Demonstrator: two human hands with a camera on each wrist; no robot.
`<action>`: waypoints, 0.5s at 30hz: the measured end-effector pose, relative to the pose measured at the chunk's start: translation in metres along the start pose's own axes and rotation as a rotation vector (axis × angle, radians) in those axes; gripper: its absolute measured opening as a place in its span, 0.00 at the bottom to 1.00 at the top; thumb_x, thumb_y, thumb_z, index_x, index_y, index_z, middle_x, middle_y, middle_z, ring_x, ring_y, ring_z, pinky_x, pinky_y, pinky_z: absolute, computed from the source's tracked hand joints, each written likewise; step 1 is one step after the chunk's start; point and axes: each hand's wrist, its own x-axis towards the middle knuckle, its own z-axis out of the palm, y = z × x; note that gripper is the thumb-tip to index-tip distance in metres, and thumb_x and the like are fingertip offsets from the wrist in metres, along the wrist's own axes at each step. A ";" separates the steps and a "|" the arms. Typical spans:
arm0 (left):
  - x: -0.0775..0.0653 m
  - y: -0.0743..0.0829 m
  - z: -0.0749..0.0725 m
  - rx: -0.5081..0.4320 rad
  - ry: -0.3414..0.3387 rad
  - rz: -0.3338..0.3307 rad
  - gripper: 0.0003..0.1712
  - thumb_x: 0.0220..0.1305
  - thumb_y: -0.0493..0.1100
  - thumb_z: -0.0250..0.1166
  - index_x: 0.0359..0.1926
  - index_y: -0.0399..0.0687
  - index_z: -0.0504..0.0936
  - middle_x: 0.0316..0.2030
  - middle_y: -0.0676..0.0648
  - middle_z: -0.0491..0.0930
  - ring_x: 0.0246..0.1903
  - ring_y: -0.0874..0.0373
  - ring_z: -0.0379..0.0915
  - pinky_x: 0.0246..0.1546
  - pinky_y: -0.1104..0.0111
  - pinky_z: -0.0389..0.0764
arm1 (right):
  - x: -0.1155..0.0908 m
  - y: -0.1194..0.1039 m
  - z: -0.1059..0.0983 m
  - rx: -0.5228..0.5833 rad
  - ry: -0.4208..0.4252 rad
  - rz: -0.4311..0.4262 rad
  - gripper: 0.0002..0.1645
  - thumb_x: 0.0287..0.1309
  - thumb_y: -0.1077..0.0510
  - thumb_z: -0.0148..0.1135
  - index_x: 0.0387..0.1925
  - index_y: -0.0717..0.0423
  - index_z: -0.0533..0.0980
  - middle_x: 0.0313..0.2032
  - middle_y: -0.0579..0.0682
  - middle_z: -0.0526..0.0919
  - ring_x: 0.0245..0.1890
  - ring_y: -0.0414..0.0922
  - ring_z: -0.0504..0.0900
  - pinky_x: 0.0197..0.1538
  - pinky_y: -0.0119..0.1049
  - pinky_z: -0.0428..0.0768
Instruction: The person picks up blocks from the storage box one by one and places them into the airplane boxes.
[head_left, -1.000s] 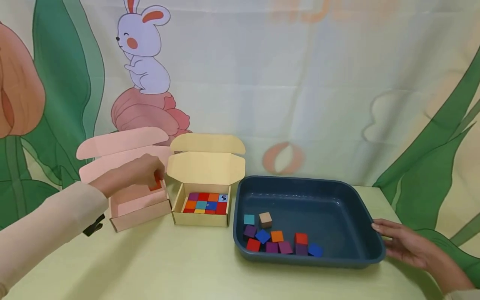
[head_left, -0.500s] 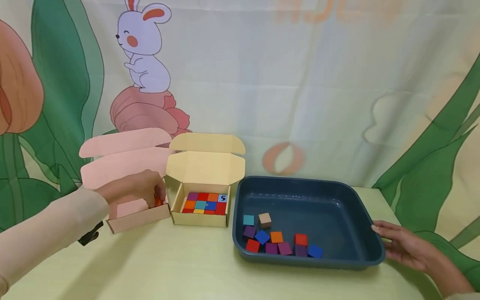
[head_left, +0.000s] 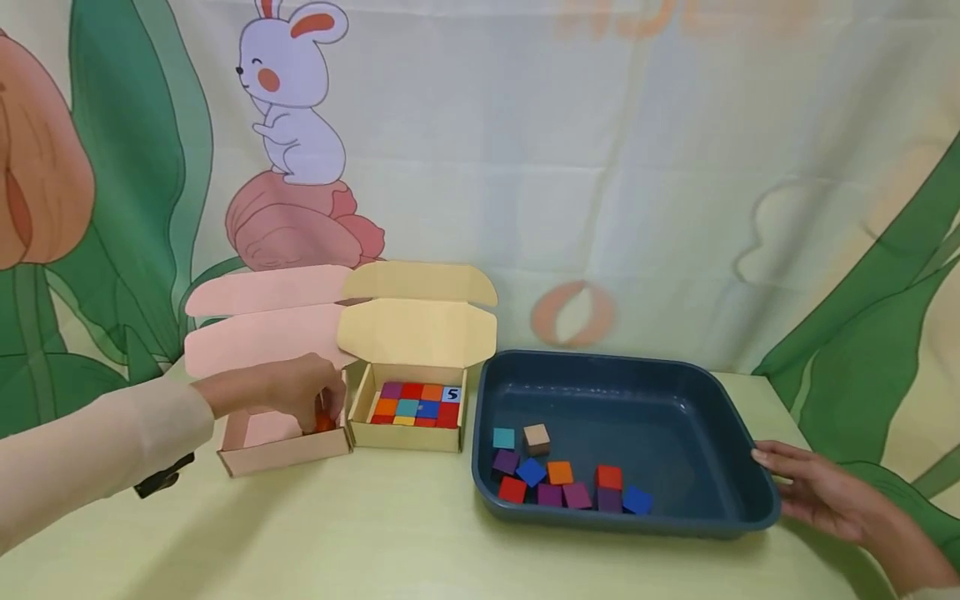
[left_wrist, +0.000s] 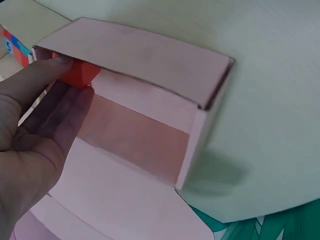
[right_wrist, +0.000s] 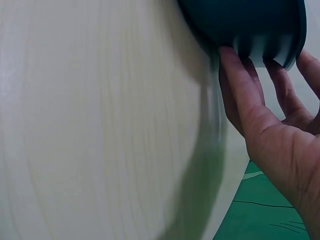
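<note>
My left hand (head_left: 298, 393) reaches into an open pink cardboard box (head_left: 288, 455), pinching an orange-red cube (left_wrist: 77, 75) down in its right corner. The left wrist view shows thumb and fingertips on the cube, tucked beside the front wall; the rest of the box floor there is bare. At the right, my right hand (head_left: 825, 492) touches the end wall of a dark blue tray (head_left: 630, 421). In the right wrist view its extended, spread fingers (right_wrist: 240, 80) meet the outside of that wall, nothing being gripped.
Right beside the pink box stands an open yellow box (head_left: 405, 438), filled with coloured cubes, one bearing a 5. Several loose cubes, including a plain wooden cube (head_left: 536, 438), lie in the tray's front left part. A printed cloth (head_left: 660, 208) hangs behind the table.
My left hand has lowered the orange-red cube into the pink box's right corner. The pink box has straightened and shifted slightly right, against the yellow box. My right hand stays at the tray.
</note>
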 end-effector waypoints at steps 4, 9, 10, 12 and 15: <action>0.000 -0.005 -0.005 -0.009 0.038 -0.058 0.17 0.46 0.26 0.78 0.35 0.41 0.81 0.30 0.48 0.80 0.31 0.57 0.74 0.35 0.67 0.83 | -0.002 0.001 0.000 0.034 -0.038 -0.013 0.13 0.82 0.56 0.39 0.61 0.46 0.64 0.54 0.46 0.77 0.54 0.47 0.83 0.56 0.43 0.82; -0.004 -0.015 0.000 -0.106 0.103 -0.119 0.14 0.49 0.25 0.75 0.37 0.40 0.83 0.32 0.45 0.81 0.32 0.53 0.75 0.35 0.65 0.84 | 0.001 0.005 0.003 0.046 -0.049 -0.022 0.13 0.82 0.56 0.38 0.53 0.40 0.70 0.54 0.45 0.76 0.53 0.47 0.83 0.54 0.42 0.83; -0.004 -0.017 0.002 -0.133 0.112 -0.127 0.14 0.51 0.25 0.74 0.38 0.40 0.83 0.32 0.45 0.81 0.33 0.53 0.75 0.36 0.65 0.84 | 0.001 0.005 0.003 0.051 -0.048 -0.024 0.13 0.82 0.56 0.38 0.53 0.39 0.70 0.54 0.45 0.76 0.53 0.47 0.83 0.54 0.43 0.83; -0.003 -0.019 0.006 -0.164 0.128 -0.124 0.15 0.51 0.25 0.74 0.39 0.40 0.84 0.33 0.45 0.81 0.34 0.52 0.74 0.37 0.65 0.84 | 0.001 0.003 0.003 0.063 -0.063 -0.022 0.14 0.82 0.56 0.38 0.53 0.39 0.71 0.54 0.46 0.76 0.53 0.48 0.83 0.55 0.43 0.82; -0.001 -0.021 0.008 -0.106 0.154 -0.079 0.15 0.51 0.26 0.75 0.39 0.40 0.84 0.33 0.46 0.81 0.34 0.53 0.73 0.37 0.66 0.83 | -0.001 -0.001 0.001 0.084 -0.098 -0.014 0.18 0.82 0.57 0.36 0.53 0.39 0.74 0.55 0.45 0.77 0.55 0.48 0.83 0.56 0.42 0.82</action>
